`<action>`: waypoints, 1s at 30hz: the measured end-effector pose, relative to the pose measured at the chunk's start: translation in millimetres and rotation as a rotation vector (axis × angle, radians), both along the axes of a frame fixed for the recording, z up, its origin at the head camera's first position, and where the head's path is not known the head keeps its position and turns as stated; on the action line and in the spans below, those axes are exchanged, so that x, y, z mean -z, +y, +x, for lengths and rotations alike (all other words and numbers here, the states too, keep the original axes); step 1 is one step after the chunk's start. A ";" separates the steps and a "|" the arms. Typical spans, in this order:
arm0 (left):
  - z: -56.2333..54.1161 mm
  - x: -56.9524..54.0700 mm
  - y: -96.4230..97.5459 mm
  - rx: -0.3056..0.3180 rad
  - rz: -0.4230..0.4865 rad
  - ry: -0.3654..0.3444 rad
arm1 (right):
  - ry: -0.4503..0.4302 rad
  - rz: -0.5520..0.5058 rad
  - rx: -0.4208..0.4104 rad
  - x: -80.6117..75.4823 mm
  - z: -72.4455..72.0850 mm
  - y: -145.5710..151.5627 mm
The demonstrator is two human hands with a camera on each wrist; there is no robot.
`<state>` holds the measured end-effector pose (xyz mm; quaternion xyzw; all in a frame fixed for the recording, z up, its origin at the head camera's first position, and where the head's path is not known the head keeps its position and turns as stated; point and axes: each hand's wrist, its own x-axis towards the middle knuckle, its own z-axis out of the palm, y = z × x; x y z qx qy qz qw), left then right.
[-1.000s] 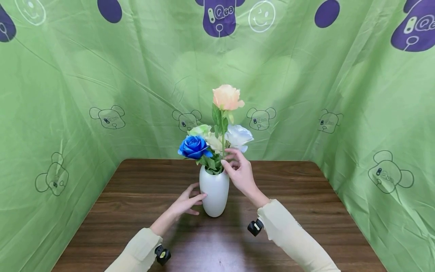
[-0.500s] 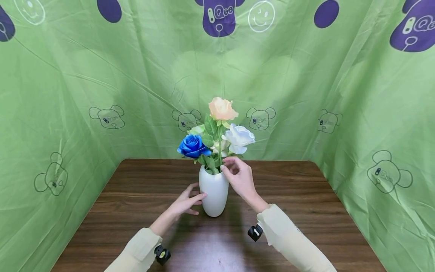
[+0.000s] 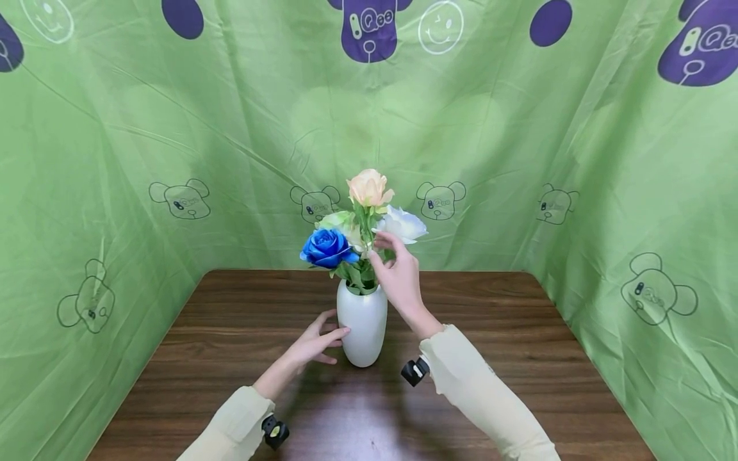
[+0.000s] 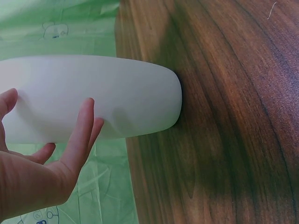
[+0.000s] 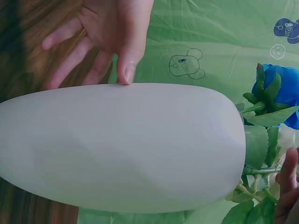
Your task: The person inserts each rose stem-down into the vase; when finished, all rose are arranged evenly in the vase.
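Observation:
A white vase (image 3: 362, 326) stands upright on the wooden table, holding several roses. My left hand (image 3: 314, 342) is at the vase's left side, its thumb touching the wall and its fingers spread and fairly straight; the left wrist view shows these fingers (image 4: 83, 130) against the white surface. Above the vase mouth, my right hand (image 3: 400, 278) pinches the stem of the peach rose (image 3: 369, 187) between thumb and fingers, below the bloom. A blue rose (image 3: 327, 248) leans left, a pale blue-white rose (image 3: 402, 224) leans right behind the right hand. The lower stems are hidden inside the vase.
Green printed cloth (image 3: 230, 115) hangs behind and on both sides of the brown table (image 3: 490, 358). A pale green bloom (image 3: 337, 221) sits behind the blue rose. Green leaves (image 5: 257, 147) crowd the vase mouth.
The peach rose has come down and shifted left. My right hand first lowered to the rim, then rose higher along the stem. The left hand and vase have stayed put.

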<state>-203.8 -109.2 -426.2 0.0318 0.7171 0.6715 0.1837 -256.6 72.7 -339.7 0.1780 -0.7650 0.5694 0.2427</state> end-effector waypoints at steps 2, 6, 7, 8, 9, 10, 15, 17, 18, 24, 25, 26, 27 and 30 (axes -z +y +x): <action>-0.3 0.3 -0.2 0.001 0.001 0.001 | -0.002 0.034 0.059 -0.7 -2.4 -2.8; -0.6 0.8 -0.5 0.001 0.003 0.003 | -0.026 0.076 0.166 -1.4 -6.4 -6.6; -0.5 0.6 -0.4 0.000 0.004 0.004 | -0.034 0.086 0.184 -1.5 -7.3 -7.2; -0.3 0.5 -0.4 0.002 0.004 0.005 | -0.042 0.090 0.197 -1.3 -8.1 -7.6; 0.0 0.3 -0.4 0.003 0.005 0.005 | -0.049 0.087 0.199 -1.3 -8.7 -8.0; 0.1 0.1 -0.3 0.003 0.005 0.006 | -0.052 0.083 0.198 -1.2 -9.3 -8.4; -1.2 2.6 -0.2 0.001 0.003 0.003 | -0.030 0.021 0.147 0.9 -10.1 -8.6; -3.3 6.8 -0.7 0.001 0.004 0.003 | -0.015 -0.014 0.110 3.9 -8.1 -8.0; -5.0 9.8 -1.2 0.000 0.006 0.001 | -0.009 -0.026 0.093 5.5 -6.4 -7.5; -13.9 28.0 -3.4 -0.018 0.001 0.006 | 0.022 -0.065 0.013 5.3 16.5 -6.2; -14.5 29.3 -3.4 -0.019 -0.001 0.010 | 0.022 -0.068 0.006 3.9 21.6 -6.4; -15.1 30.0 -3.5 -0.018 -0.002 0.011 | 0.021 -0.068 0.007 2.3 26.8 -6.6; -15.3 30.4 -3.5 -0.015 -0.002 0.016 | 0.018 -0.063 0.012 0.7 31.5 -7.0; -15.0 31.1 -3.3 -0.004 -0.006 0.025 | -0.002 -0.051 0.025 2.1 38.9 -6.2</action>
